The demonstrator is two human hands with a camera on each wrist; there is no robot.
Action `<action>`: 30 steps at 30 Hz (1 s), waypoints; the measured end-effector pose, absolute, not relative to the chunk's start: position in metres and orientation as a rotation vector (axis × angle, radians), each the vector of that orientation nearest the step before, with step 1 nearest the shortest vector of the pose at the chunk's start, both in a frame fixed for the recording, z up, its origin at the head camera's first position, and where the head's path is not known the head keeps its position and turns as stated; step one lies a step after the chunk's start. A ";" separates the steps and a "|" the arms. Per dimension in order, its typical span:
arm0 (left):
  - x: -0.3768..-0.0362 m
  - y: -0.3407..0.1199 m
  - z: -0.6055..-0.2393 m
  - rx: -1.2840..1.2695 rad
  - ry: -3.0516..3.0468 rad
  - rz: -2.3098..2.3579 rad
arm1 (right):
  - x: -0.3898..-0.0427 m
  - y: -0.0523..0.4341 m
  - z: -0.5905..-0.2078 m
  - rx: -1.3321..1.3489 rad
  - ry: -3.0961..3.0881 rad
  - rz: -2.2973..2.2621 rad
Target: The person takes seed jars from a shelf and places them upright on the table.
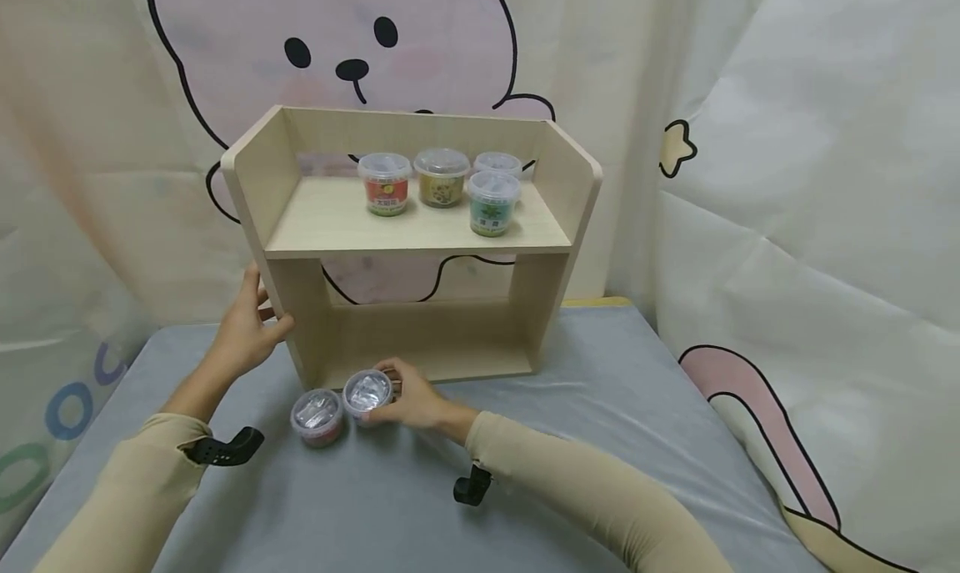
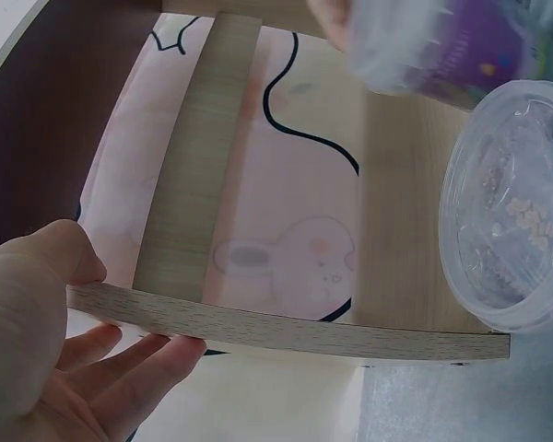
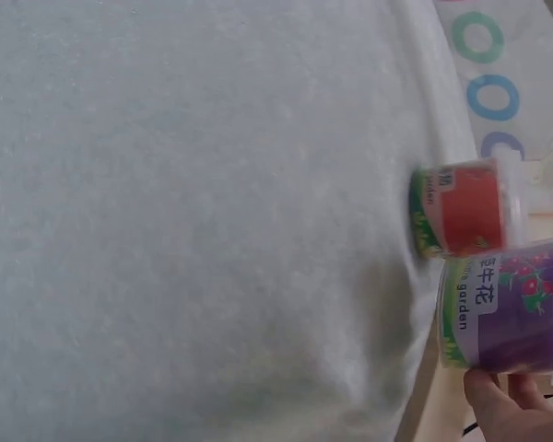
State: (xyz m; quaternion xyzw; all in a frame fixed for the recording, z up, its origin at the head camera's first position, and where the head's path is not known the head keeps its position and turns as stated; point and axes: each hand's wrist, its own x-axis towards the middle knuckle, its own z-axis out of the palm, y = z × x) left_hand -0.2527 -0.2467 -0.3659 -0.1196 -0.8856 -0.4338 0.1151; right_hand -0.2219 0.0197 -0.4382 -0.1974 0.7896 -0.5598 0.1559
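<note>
The right hand (image 1: 415, 404) grips the purple-labelled cup (image 1: 367, 394), which stands on the grey tabletop (image 1: 600, 439) just in front of the wooden shelf unit (image 1: 405, 239), at the shelf's lower left corner. The fingers (image 3: 502, 405) are curled round the cup's side; thumb and fingertips press against the label, and the clear lid faces up. A red-labelled cup (image 1: 318, 414) stands on the tabletop touching, or just beside, the purple one, on the side away from the hand.

The left hand (image 1: 247, 327) holds the shelf unit's left side panel: thumb on the front edge, the other fingers behind it.

On the shelf's upper board stand four more lidded cups (image 1: 442, 181): one red, one yellow-brown, one green, and one behind them whose label is hidden.

The head view shows only the lids of the two cups on the tabletop. The right wrist view shows their labels: purple with green trim (image 3: 507, 304) and red with green trim (image 3: 461, 210). The left wrist view shows the thumb (image 2: 60, 253) over the panel edge (image 2: 286, 327) and the fingers beneath it, with the lid of a clear cup (image 2: 516, 203) close by on the right; the purple cup (image 2: 442, 41) is blurred above it.
</note>
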 end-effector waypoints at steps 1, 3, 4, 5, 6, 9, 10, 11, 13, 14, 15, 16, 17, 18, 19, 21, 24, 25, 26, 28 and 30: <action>-0.252 -0.248 -0.366 -0.344 -2.601 -1.272 | -0.221 0.018 -0.442 -0.569 2.260 -1.595; -0.251 -0.248 -0.367 -0.347 -2.604 -1.279 | -0.220 0.016 -0.448 -0.567 2.274 -1.581; -0.251 -0.248 -0.367 -0.352 -2.600 -1.284 | -0.219 0.016 -0.451 -0.561 2.287 -1.572; -0.251 -0.247 -0.367 -0.359 -2.594 -1.287 | -0.219 0.016 -0.453 -0.556 2.297 -1.564; -0.251 -0.246 -0.368 -0.366 -2.587 -1.295 | -0.218 0.017 -0.455 -0.549 2.309 -1.550; -0.251 -0.245 -0.368 -0.373 -2.571 -1.295 | -0.219 0.018 -0.458 -0.540 2.319 -1.521; -0.251 -0.246 -0.368 -0.374 -2.566 -1.296 | -0.219 0.019 -0.458 -0.545 2.317 -1.518; -0.251 -0.246 -0.368 -0.373 -2.564 -1.294 | -0.220 0.019 -0.458 -0.545 2.317 -1.512; -0.251 -0.247 -0.368 -0.371 -2.565 -1.296 | -0.222 0.019 -0.459 -0.543 2.313 -1.508; -0.251 -0.248 -0.367 -0.367 -2.568 -1.293 | -0.222 0.018 -0.458 -0.543 2.315 -1.503; -0.251 -0.248 -0.366 -0.364 -2.570 -1.293 | -0.223 0.018 -0.459 -0.541 2.317 -1.497; -0.252 -0.248 -0.366 -0.364 -2.570 -1.293 | -0.223 0.018 -0.458 -0.538 2.316 -1.498; -0.252 -0.248 -0.365 -0.366 -2.570 -1.294 | -0.224 0.017 -0.458 -0.531 2.318 -1.498; -0.253 -0.248 -0.365 -0.369 -2.568 -1.295 | -0.224 0.017 -0.459 -0.532 2.319 -1.503; -0.253 -0.248 -0.365 -0.370 -2.567 -1.292 | -0.224 0.016 -0.459 -0.532 2.320 -1.510; -0.253 -0.248 -0.365 -0.374 -2.568 -1.293 | -0.222 0.016 -0.460 -0.525 2.316 -1.521; -0.250 -0.249 -0.366 -0.365 -2.583 -1.289 | -0.219 0.016 -0.463 -0.512 2.300 -1.515; -0.250 -0.249 -0.367 -0.361 -2.590 -1.287 | -0.218 0.016 -0.464 -0.511 2.295 -1.515; -0.249 -0.249 -0.367 -0.356 -2.595 -1.285 | -0.217 0.017 -0.464 -0.506 2.290 -1.512; -0.248 -0.249 -0.367 -0.352 -2.599 -1.280 | -0.217 0.018 -0.465 -0.503 2.287 -1.511; -0.249 -0.248 -0.366 -0.355 -2.595 -1.278 | -0.218 0.019 -0.465 -0.507 2.289 -1.515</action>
